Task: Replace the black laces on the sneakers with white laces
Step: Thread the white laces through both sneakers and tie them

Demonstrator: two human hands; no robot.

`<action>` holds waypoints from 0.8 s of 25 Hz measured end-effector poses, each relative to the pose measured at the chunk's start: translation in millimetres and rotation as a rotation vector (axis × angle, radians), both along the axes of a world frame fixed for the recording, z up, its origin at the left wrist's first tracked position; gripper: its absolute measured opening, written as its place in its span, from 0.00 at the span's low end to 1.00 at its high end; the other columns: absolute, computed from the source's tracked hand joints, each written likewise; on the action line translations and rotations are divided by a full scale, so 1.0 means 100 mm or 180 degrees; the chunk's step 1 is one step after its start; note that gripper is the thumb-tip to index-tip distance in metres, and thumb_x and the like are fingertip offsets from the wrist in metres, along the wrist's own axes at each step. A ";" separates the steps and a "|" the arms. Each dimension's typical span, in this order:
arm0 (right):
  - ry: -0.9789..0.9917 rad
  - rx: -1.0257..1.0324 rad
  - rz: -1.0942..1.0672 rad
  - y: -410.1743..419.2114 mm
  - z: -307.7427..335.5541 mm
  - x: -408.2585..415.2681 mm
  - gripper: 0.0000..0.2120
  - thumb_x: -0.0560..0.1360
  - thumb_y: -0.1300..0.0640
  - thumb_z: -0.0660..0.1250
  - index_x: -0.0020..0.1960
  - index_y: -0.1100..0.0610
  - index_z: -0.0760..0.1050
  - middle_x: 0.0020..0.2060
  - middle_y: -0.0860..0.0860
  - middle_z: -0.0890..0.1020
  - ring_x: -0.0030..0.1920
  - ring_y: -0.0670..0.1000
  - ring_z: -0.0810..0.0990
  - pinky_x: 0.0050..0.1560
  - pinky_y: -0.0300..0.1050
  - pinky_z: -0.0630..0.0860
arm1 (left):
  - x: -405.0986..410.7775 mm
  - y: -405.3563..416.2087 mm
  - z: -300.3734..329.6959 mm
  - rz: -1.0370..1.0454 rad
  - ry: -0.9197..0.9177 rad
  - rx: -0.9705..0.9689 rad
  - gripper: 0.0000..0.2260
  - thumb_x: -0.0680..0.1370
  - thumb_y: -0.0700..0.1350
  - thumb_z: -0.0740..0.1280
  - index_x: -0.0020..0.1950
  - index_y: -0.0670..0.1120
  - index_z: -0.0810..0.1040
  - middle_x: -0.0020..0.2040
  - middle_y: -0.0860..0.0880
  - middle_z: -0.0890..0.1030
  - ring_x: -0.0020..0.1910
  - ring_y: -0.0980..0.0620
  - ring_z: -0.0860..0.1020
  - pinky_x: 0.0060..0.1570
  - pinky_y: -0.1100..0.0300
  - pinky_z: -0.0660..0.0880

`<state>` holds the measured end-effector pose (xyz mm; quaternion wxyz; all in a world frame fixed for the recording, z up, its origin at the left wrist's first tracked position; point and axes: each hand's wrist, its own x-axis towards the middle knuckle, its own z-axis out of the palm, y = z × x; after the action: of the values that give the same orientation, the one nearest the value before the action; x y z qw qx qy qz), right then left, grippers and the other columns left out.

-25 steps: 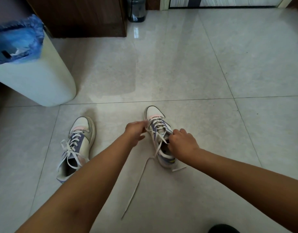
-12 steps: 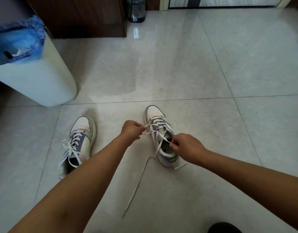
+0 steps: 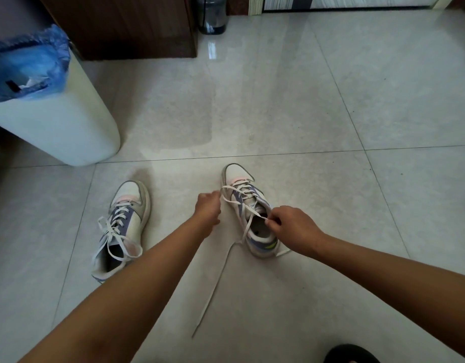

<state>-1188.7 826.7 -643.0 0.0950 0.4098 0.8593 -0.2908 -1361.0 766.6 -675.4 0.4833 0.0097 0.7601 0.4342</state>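
Two white and purple sneakers stand on the tiled floor, toes pointing away from me. The left sneaker (image 3: 123, 226) is fully laced in white, with its lace ends loose. The right sneaker (image 3: 248, 205) carries a white lace (image 3: 215, 286) through its eyelets, and one long end trails toward me across the floor. My left hand (image 3: 207, 206) pinches a stretch of that lace just left of the shoe. My right hand (image 3: 291, 226) pinches another strand over the shoe's opening. No black lace is in view.
A white bin (image 3: 55, 116) with a blue bag liner stands at the left. A dark wooden cabinet (image 3: 126, 27) and a water bottle (image 3: 211, 14) are at the back. A dark rounded object (image 3: 352, 355) pokes in at the bottom right.
My left hand has drawn the lace out to the left of the shoe. My right hand has slid back toward the heel opening, pulling its strand taut.
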 end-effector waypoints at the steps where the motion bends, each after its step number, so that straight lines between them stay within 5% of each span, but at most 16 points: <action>1: 0.0010 -0.0014 -0.0021 0.02 -0.02 -0.01 0.10 0.79 0.54 0.60 0.48 0.58 0.77 0.41 0.50 0.75 0.42 0.51 0.73 0.41 0.44 0.69 | 0.08 -0.06 -0.02 -0.0245 0.0328 -0.0153 0.09 0.81 0.49 0.56 0.55 0.44 0.68 0.46 0.45 0.74 0.43 0.48 0.75 0.45 0.55 0.72; 4: 0.0141 0.0481 0.0338 0.02 0.01 0.00 0.11 0.78 0.55 0.59 0.46 0.58 0.77 0.41 0.54 0.78 0.40 0.53 0.76 0.39 0.46 0.70 | 0.40 -0.21 -0.10 -0.1770 0.1143 -0.0350 0.18 0.78 0.52 0.60 0.63 0.43 0.67 0.55 0.42 0.77 0.54 0.42 0.77 0.48 0.55 0.71; 7: 0.0638 0.0970 0.1602 -0.14 0.15 0.07 0.12 0.72 0.55 0.58 0.33 0.58 0.73 0.29 0.54 0.77 0.28 0.56 0.75 0.27 0.44 0.69 | 0.54 -0.17 -0.20 -0.2460 0.1413 -0.0608 0.16 0.80 0.48 0.57 0.63 0.39 0.68 0.60 0.39 0.75 0.59 0.40 0.75 0.55 0.53 0.71; 9: 0.0784 0.0122 0.2003 -0.35 0.31 0.17 0.11 0.72 0.55 0.57 0.36 0.58 0.73 0.31 0.54 0.76 0.31 0.54 0.74 0.31 0.44 0.70 | 0.53 -0.10 -0.22 -0.2547 0.1425 -0.0723 0.14 0.80 0.44 0.55 0.61 0.37 0.69 0.60 0.39 0.74 0.58 0.40 0.74 0.56 0.52 0.70; 13: 0.0934 -0.1172 0.1518 -0.54 0.50 0.36 0.08 0.78 0.56 0.61 0.43 0.57 0.77 0.35 0.47 0.76 0.36 0.46 0.73 0.40 0.39 0.70 | 0.43 -0.10 -0.28 -0.2724 0.1363 -0.0688 0.16 0.79 0.45 0.55 0.58 0.35 0.71 0.58 0.37 0.75 0.54 0.39 0.76 0.50 0.54 0.71; 17: 0.1078 -0.1661 0.0954 -0.48 0.64 0.37 0.07 0.78 0.56 0.63 0.41 0.52 0.75 0.32 0.44 0.74 0.34 0.43 0.71 0.38 0.37 0.69 | 0.41 -0.14 -0.21 -0.2883 0.1399 -0.0619 0.27 0.69 0.55 0.55 0.55 0.34 0.72 0.54 0.38 0.76 0.52 0.39 0.77 0.48 0.51 0.72; 20: 0.0962 -0.1739 0.0801 -0.47 0.66 0.37 0.07 0.78 0.56 0.64 0.42 0.55 0.77 0.31 0.46 0.75 0.33 0.42 0.71 0.37 0.38 0.70 | 0.40 -0.15 -0.15 -0.2557 0.1463 -0.0774 0.17 0.77 0.51 0.59 0.57 0.39 0.72 0.56 0.41 0.76 0.55 0.40 0.76 0.50 0.53 0.71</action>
<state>-1151.7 780.1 -577.0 0.1079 0.2122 0.7978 -0.5539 -1321.0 751.5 -690.2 0.4299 0.3420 0.8287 0.1076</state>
